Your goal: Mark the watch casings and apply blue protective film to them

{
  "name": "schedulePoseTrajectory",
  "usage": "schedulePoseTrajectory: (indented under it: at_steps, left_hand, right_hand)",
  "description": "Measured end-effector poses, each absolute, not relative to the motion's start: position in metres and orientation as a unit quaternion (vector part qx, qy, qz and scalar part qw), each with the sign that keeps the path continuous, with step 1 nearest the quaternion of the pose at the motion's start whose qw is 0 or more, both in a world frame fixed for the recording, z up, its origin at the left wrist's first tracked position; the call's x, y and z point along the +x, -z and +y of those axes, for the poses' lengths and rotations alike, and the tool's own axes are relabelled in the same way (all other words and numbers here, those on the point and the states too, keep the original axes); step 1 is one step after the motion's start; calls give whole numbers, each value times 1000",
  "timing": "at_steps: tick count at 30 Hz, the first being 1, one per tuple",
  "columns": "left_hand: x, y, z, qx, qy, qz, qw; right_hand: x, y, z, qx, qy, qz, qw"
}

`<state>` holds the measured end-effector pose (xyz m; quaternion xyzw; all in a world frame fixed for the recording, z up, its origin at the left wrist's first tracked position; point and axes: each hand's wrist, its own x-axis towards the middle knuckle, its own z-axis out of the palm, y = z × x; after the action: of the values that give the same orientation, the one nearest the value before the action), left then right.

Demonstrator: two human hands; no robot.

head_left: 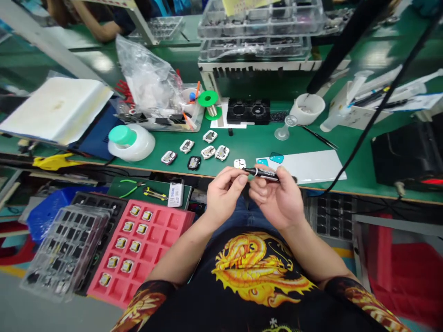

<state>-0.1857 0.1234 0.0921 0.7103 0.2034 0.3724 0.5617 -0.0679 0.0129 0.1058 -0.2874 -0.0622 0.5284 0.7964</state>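
Note:
A black marker pen (266,174) lies across the fingers of my right hand (282,196), which is closed around its barrel. The pen's tip points left, towards my left hand (226,189). Thumb and fingertips of that hand are pinched together at the tip; whatever is between them is too small or hidden to make out. Just behind the fingertips, at the bench edge, lies a white watch-like case (239,163). Further left are several similar small cases, among them a white one (222,152) and a black one (194,162). A small black cap (230,132) stands behind them.
A white sheet (316,167) with blue pieces (277,157) lies right on the green bench. A solder spool (208,105), white bottle (133,143) and tweezers (320,137) are around. Below left sits a red tray (166,237). A black cable (370,124) hangs at right. Another person's arm (100,27) shows behind.

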Motion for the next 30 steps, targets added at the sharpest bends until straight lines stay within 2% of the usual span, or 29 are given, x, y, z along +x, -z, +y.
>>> schedulePoseTrajectory:
  at_steps: [3, 5, 8, 12, 16, 25, 30]
  left_hand:
    - [-186, -89, 126, 761, -365, 199, 498]
    - [-182, -87, 130, 808, -346, 186, 440]
    - [-169, -84, 137, 879, -308, 142, 335]
    - [-143, -83, 143, 943, -241, 95, 208]
    - [-129, -82, 136, 958, -232, 89, 144]
    - [-141, -61, 99, 967, -217, 43, 127]
    - [-140, -65, 109, 961, -236, 29, 139]
  right_hand:
    - [-43, -93, -8, -416, -310, -136, 844]
    - [-27, -79, -21, -499, -188, -160, 831]
    - [-10, -59, -32, -582, -107, -174, 787]
    - [0, -46, -30, -593, -89, -188, 778]
    - [3, -47, -20, -617, -86, -190, 759]
    - [19, -52, -9, -543, -117, -131, 821]
    - [22, -53, -11, -570, -69, -199, 794]
